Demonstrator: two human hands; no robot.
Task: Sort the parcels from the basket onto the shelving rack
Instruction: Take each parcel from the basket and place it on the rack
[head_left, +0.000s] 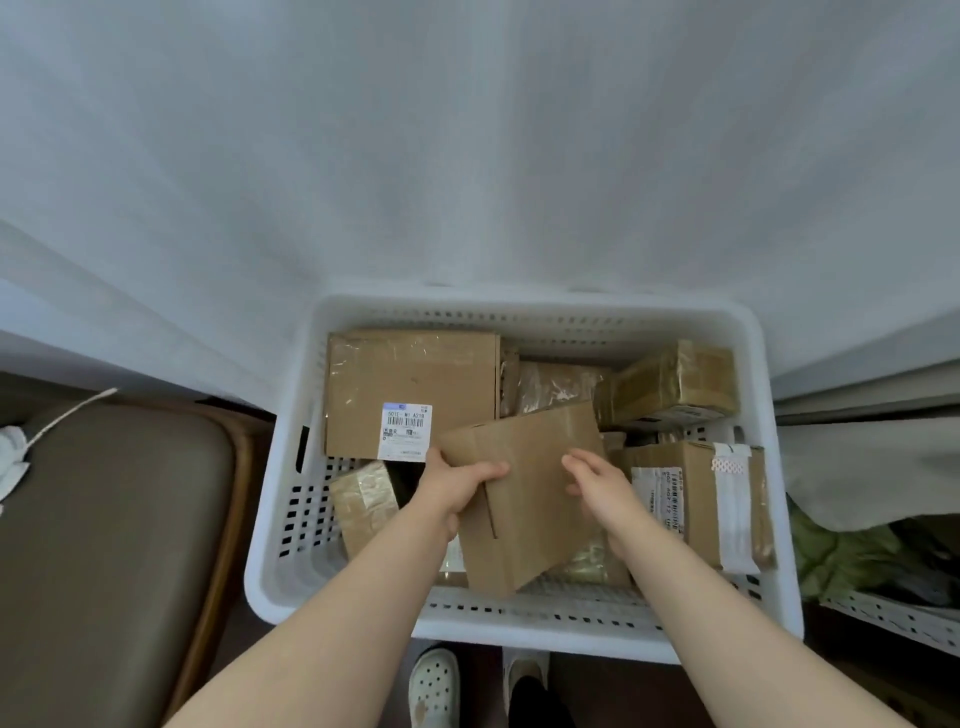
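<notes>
Pick-up step: left hand (457, 483) grip pinches the tilted flat parcel (524, 509) by its left edge, right hand (597, 488) lies spread on top, over other parcels (410, 384) in the basket (519, 306); next likely calls for a two-handed lift clear of the rim.

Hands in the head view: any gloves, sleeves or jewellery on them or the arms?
No. The left hand and right hand are bare: no gloves, rings or watch visible. Both forearms are uncovered, with no sleeve in view.
</notes>
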